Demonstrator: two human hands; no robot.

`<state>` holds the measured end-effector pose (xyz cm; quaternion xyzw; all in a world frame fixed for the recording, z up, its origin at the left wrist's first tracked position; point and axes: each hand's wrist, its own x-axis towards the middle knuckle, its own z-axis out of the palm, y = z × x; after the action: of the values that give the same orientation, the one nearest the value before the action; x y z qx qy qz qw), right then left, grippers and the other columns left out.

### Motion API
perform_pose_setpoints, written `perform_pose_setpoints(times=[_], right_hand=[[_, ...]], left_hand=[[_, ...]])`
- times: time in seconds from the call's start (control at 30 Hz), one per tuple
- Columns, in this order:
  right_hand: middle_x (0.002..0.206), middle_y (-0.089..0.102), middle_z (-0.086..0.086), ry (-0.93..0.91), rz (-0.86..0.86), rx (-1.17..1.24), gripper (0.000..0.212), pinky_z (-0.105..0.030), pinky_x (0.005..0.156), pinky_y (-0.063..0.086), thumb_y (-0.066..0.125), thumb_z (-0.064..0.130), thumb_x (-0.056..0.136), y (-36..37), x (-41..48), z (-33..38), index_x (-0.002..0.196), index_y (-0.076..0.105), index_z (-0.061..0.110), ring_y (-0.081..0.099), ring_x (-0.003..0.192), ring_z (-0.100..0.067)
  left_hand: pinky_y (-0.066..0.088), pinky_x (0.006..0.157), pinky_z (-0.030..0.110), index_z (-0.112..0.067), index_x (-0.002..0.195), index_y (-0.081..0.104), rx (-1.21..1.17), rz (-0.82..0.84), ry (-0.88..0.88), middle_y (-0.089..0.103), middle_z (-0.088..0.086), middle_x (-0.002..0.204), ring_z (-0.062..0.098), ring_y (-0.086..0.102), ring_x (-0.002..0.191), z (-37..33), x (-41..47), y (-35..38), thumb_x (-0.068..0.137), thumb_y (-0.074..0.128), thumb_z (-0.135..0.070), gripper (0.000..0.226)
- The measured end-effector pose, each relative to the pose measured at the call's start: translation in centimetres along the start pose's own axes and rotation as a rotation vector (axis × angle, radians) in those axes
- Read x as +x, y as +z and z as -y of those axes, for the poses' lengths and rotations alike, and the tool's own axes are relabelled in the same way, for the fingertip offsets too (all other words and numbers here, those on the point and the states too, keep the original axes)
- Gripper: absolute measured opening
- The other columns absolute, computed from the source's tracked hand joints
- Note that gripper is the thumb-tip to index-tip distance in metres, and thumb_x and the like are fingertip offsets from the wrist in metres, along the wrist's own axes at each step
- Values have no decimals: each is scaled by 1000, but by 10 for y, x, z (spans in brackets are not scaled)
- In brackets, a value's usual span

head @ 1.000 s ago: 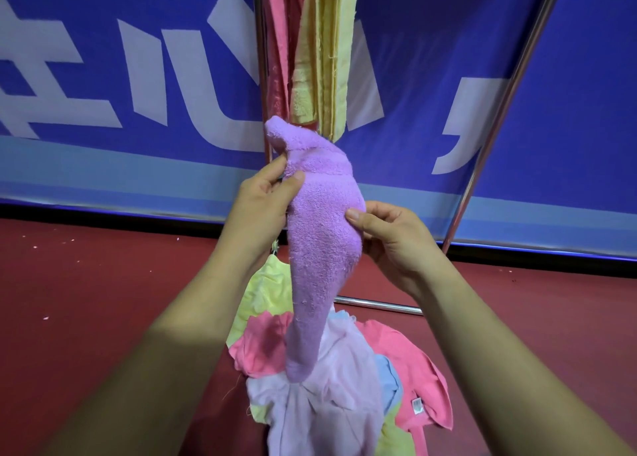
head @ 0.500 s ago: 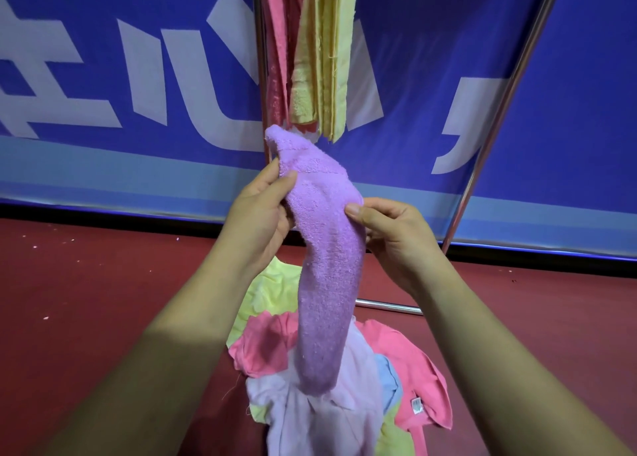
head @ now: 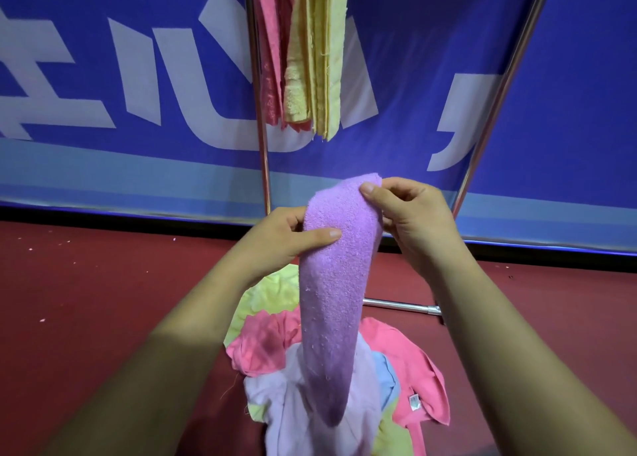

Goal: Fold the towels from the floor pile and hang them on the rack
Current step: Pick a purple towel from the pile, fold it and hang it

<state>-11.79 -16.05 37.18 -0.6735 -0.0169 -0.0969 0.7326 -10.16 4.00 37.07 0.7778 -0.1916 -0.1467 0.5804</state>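
Together we hold the purple towel [head: 334,283] up in front of us, above the pile [head: 265,345] on the red floor [head: 103,300]. Our left hand [head: 275,238] grips its left edge, thumb laid across the front, fingers curled behind. Our right hand [head: 413,221] pinches the top right edge between thumb and curled fingers. The towel hangs bunched into a long narrow roll, its lower end over the pile's pale cloth; whether it touches, we cannot tell. Beyond, pink and yellow towels [head: 310,59] hang on the rack [head: 256,111], before a blue banner [head: 568,111].
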Motion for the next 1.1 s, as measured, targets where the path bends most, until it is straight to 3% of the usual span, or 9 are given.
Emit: perform_pose_setpoints(times=[0.17, 0.27, 0.4, 0.47, 0.57, 0.7, 0.83, 1.03, 1.1], right_hand=[[73, 51, -15, 12, -39, -59, 33, -43, 57, 40, 72, 29, 89, -3, 1, -7, 85, 61, -2, 44, 65, -29], [60, 39, -10, 86, -40, 17, 29, -30, 45, 36, 65, 28, 97, -3, 0, -6, 75, 57, 11, 37, 49, -21], [59, 42, 0, 211, 176, 251, 32, -35, 60, 22, 54, 44, 97, -6, -3, -8, 97, 65, 14, 29, 60, -18], [68, 62, 0, 274, 292, 269, 49, -38, 74, 38, 51, 50, 94, -8, -3, -15, 117, 63, 9, 45, 68, -17], [99, 68, -14, 299, 373, 235, 60, -38, 90, 45, 74, 49, 82, -7, -5, -25, 114, 67, -2, 60, 92, -24], [85, 72, -3, 265, 420, 164, 20, -27, 79, 51, 62, 16, 95, -4, -6, -29, 82, 76, 11, 65, 77, -13], [92, 74, -7, 214, 352, 104, 16, -24, 75, 53, 62, 10, 95, 1, -7, -26, 100, 75, 3, 66, 80, -14], [70, 68, -2, 158, 91, -15, 12, -31, 72, 46, 78, 12, 85, 7, -5, -27, 79, 68, 12, 60, 66, -13], [71, 68, -1, 107, 15, -62, 15, -29, 69, 46, 81, 14, 82, 8, -6, -27, 78, 67, 12, 60, 66, -11]], left_hand=[[51, 100, 51, -18, 103, 76, 157, 118, -78, 77, 1, 105, 19, 71, 104, -1, -2, 6, 77, 75, -49, 41], [53, 94, 46, -7, 102, 75, -20, 23, -39, 76, 11, 104, 15, 69, 92, -2, 1, 10, 91, 69, -25, 22], [49, 58, 13, -12, 94, 69, -321, -87, 19, 74, -7, 76, 1, 67, 66, -9, 3, 13, 96, 57, -11, 12], [51, 60, 16, -15, 94, 70, -356, -134, 27, 74, -7, 78, 4, 68, 69, -9, 6, 11, 96, 58, -15, 13], [53, 66, 25, -15, 94, 71, -369, -197, 11, 75, -3, 83, 10, 69, 75, -10, 8, 6, 96, 59, -18, 12], [45, 74, 38, -15, 95, 72, -420, -301, -62, 73, 7, 91, 24, 65, 82, -7, 10, 1, 91, 67, -24, 11], [38, 73, 45, -19, 103, 71, -446, -343, -106, 70, 12, 96, 30, 62, 86, -4, 11, -1, 87, 67, -30, 20], [49, 93, 59, -18, 109, 68, -464, -336, -84, 75, 10, 109, 26, 71, 97, -5, 11, 1, 96, 62, -24, 15], [55, 93, 47, -16, 111, 67, -494, -318, -54, 75, 9, 109, 24, 71, 100, -4, 12, 4, 98, 59, -19, 15]])
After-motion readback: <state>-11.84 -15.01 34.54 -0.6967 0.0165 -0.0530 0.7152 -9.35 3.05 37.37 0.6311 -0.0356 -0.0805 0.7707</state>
